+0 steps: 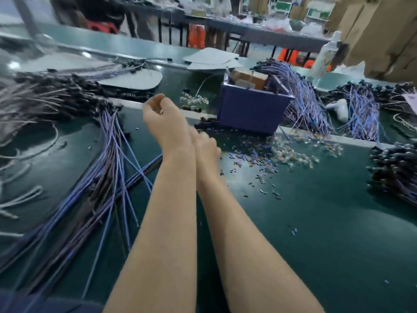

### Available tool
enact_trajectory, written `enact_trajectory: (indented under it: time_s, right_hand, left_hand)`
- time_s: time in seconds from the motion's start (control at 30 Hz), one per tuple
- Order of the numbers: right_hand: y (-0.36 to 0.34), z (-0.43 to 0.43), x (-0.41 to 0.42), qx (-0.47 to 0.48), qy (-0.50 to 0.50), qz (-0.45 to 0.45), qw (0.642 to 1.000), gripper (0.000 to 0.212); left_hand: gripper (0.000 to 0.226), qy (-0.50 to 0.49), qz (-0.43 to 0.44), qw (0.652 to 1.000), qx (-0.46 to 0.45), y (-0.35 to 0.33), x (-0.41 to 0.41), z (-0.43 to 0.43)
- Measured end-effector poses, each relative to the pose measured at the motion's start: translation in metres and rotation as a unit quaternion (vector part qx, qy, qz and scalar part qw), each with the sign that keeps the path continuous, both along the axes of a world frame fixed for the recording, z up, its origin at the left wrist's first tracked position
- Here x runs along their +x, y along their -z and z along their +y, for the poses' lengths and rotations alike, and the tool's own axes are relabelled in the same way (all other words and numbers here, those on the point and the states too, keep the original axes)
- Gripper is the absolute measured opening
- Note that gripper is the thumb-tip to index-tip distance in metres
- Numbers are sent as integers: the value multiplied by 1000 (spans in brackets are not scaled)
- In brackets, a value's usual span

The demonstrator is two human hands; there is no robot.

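Both my bare forearms reach forward over a dark green table mat. My left hand is raised with its fingers curled inward. A small pale speck shows at its fingertips, too blurred to name. My right hand lies low just behind the left wrist, knuckles up, at the edge of a scatter of tiny blue and clear parts. Its fingertips are hidden. A loose fan of blue and dark wires lies to the left of my arms.
A purple open box stands just beyond my hands. Behind and right of it are bundles of blue wires with black ends and further bundles. A dark bundle lies at the right edge, and grey sheets at the back.
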State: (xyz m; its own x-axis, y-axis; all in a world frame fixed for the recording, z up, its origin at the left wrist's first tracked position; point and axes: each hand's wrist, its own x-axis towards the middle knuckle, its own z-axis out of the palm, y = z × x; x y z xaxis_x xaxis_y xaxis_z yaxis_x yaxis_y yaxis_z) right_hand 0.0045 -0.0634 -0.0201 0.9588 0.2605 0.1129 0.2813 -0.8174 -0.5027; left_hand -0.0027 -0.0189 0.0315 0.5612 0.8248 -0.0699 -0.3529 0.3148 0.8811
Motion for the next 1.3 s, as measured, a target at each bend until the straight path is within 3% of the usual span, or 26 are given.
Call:
enact_trajectory:
  time_s: [0.1, 0.23, 0.3, 0.37, 0.53, 0.63, 0.7, 0.77, 0.87, 0.93, 1.0, 1.07, 1.13, 1.23, 1.3]
  right_hand:
    - [-3, 17, 7, -27, 54, 19, 998, 44]
    - [-8, 27, 13, -34, 67, 22, 997, 35]
    - [-10, 27, 14, 68, 41, 58, 995, 30]
    - [-15, 24, 9, 262, 10, 79, 962, 27]
    - [-38, -7, 15, 473, 71, -41, 877, 26]
    - [-53, -40, 24, 583, 90, -49, 806, 14]
    - [-57, -62, 27, 652, 97, -56, 750, 12]
    - [-59, -79, 31, 669, 109, -62, 733, 14]
    - [-60, -100, 35, 681, 131, -53, 718, 14]
    - [-60, -113, 36, 744, 128, -38, 655, 17]
    - [-59, -126, 35, 789, 128, -41, 600, 17]
    - [-56, -140, 34, 808, 147, -62, 567, 17]
    - [-50, -161, 34, 814, 198, -86, 539, 16]
    - [-34, -201, 34, 781, 321, -135, 519, 18]
    - [-21, -221, 36, 733, 400, -164, 526, 17]
  left_hand:
    - [14, -16, 6, 1000, -18, 3, -5, 13]
    - [12, -11, 12, 999, -45, 5, -7, 16]
    - [12, -10, 8, 998, -58, 5, -6, 15]
    - [12, -6, 1, 998, -62, 4, -5, 12]
    - [23, 57, 37, 997, -36, 3, -2, -7]
    - [36, 115, 38, 992, 45, 2, 0, -29]
    - [39, 133, 10, 972, 192, -3, -2, -50]
    - [41, 161, 9, 921, 355, -10, -3, -70]
    - [59, 270, 159, 839, 445, -10, 4, -86]
    - [74, 344, 241, 807, 415, -4, 6, -90]
    - [76, 378, 244, 823, 345, 2, 4, -95]
    - [61, 376, 160, 895, 181, 7, 8, -101]
    - [36, 306, 57, 950, -16, 11, 11, -98]
    - [24, 195, -64, 958, -201, 13, 17, -77]
    - [17, 194, -119, 945, -233, 14, 21, -70]
